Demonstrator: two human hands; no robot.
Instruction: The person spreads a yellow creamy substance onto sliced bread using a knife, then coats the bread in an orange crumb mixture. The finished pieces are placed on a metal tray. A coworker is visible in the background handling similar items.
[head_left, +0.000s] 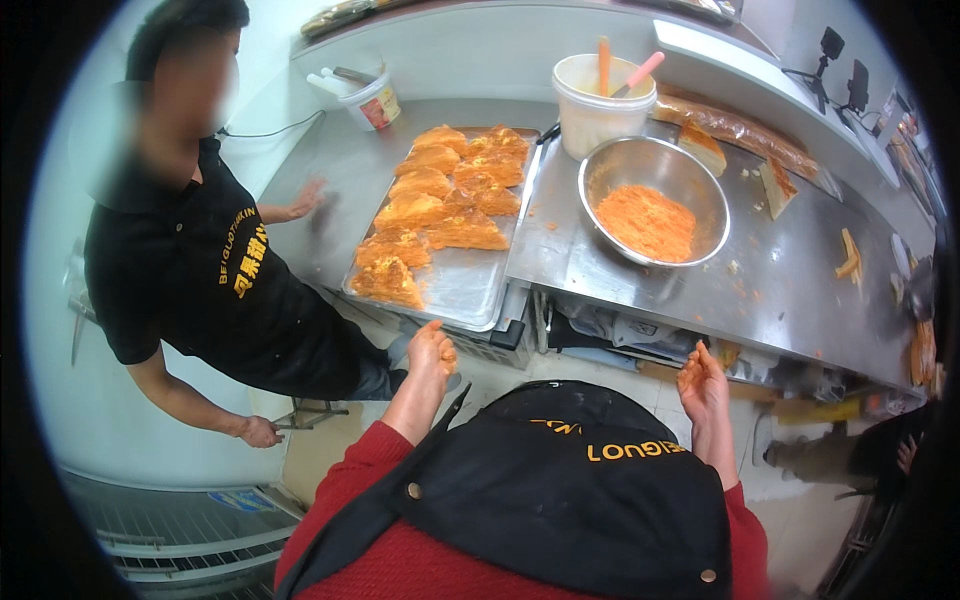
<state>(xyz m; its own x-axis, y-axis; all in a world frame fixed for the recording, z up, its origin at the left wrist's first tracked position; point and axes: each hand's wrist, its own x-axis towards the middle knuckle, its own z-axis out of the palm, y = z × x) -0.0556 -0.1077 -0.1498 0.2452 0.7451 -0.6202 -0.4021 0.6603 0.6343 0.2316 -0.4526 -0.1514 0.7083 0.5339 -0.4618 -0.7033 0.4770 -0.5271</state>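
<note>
My left hand (433, 351), its fingers curled in and dusted with orange crumbs, hovers just off the near corner of a metal baking tray (465, 289). Two uneven rows of orange-coated bread pieces (420, 210) lie on that tray. Out in front of the counter's edge, my right hand (703, 381) is loosely cupped, palm up, with crumbs on the fingertips and nothing visible in it. Beyond it stands a steel mixing bowl (716, 225) holding orange shredded crumbs (645, 221). Neither hand touches the tray or bowl.
A white bucket (600, 127) with two handled tools stands behind the bowl. Cut bread (778, 187) and a wrapped loaf (739, 131) lie at the back right. A small tub (371, 101) holds utensils. A co-worker (202, 255) stands at left, one hand over the counter (330, 127).
</note>
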